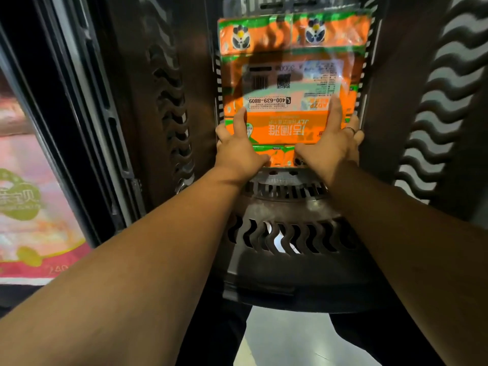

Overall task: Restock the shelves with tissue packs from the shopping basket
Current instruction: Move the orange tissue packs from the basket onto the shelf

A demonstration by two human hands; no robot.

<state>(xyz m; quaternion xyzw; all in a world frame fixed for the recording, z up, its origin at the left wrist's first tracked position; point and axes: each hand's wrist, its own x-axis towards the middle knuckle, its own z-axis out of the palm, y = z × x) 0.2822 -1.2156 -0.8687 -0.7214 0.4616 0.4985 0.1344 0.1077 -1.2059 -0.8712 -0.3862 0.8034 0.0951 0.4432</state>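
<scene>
Forearms stretched out over the shopping basket (285, 207), both hands on the orange tissue pack (290, 75)

Pack's between the basket walls, print upside down. Left hand (237, 151) grips the corner nearest the basket's front rim on the left side, right hand (327, 146) the matching right corner: thumbs flat on top, fingers curled round the edges. Pink packs (31, 194) off to the basket's left.

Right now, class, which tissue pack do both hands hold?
The orange pack in the dark basket; left hand and right hand grip its near end. The pink pack at far left lies untouched.
</scene>
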